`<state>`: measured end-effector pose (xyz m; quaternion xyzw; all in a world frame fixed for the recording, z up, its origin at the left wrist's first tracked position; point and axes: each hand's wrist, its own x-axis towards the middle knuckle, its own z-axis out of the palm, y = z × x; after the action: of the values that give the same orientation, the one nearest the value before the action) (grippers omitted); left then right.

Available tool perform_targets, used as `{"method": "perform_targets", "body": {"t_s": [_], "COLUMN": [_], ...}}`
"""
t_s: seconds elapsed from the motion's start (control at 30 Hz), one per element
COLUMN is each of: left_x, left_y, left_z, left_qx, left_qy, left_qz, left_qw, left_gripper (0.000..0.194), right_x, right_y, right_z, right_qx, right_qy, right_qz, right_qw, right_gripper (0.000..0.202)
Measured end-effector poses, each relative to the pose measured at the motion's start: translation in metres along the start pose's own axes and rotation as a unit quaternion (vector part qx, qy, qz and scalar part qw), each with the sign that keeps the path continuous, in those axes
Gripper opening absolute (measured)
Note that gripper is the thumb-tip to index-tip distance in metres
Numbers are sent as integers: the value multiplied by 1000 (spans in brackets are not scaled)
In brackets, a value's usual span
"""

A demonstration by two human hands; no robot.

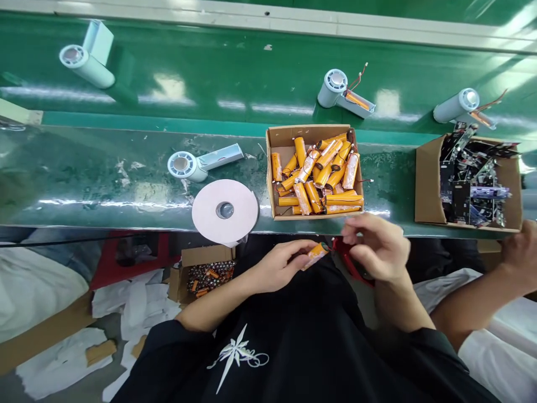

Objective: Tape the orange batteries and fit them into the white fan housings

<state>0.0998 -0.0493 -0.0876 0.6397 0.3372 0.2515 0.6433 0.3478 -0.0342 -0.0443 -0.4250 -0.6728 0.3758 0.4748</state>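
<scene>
My left hand (279, 266) is closed around an orange cylindrical battery (316, 254) with whitish tape along its side, held over my lap just off the bench edge. To the right of the battery, my right hand (380, 246) is raised with loosely curled fingers. Its thumb stands apart from the fingertips, and nothing shows between them. Beyond my hands, an open cardboard box (273, 211) on the bench holds several orange batteries with thin wires. Left of that box, a large roll of white tape (210, 215) lies flat at the bench edge, near a light-blue fan-like housing (184, 166).
Farther back on the green surface sit more light-blue housings (90, 67), (331, 89), (455, 106). A second cardboard box (428, 184) holds circuit boards. A co-worker's arm (482, 302) is at right. Below left are a box of small parts (207, 256) and white sheets (142, 302).
</scene>
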Motion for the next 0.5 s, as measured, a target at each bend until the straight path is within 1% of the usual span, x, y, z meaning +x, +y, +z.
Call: {"method": "perform_targets", "body": {"t_s": [0.03,0.07,0.1,0.17,0.2,0.23,0.3,0.4,0.5], "left_x": [-6,-11,-14,-17,-17,-16,-14,-11,-9], "left_y": [5,8,10,11,11,10,8,8,9], "left_z": [-4,-6,-7,-6,-5,-4,-3,-1,-1], "left_qx": [-51,-92,-124,-162,-177,-194,-241,-283,-275], "left_qy": [30,53,68,82,83,82,73,70,93], "left_qz": [6,9,9,-2,-10,-19,-24,-8,6], "left_qw": [998,994,990,983,981,977,968,956,957], "left_gripper": [39,42,45,49,50,51,56,59,50], "right_x": [1,4,6,11,13,15,16,15,15], "right_y": [-3,-6,-7,-7,-6,-4,0,3,3], "right_z": [4,9,15,28,33,37,42,42,40], "right_qx": [2,0,-2,-3,3,11,24,30,21], "right_qy": [-39,-66,-78,-65,-50,-36,-20,-11,1], "right_qz": [18,28,25,-8,-26,-38,-42,-39,-40], "right_qw": [999,997,997,998,998,999,999,999,999], "right_gripper": [50,54,49,26,17,14,15,21,27]}}
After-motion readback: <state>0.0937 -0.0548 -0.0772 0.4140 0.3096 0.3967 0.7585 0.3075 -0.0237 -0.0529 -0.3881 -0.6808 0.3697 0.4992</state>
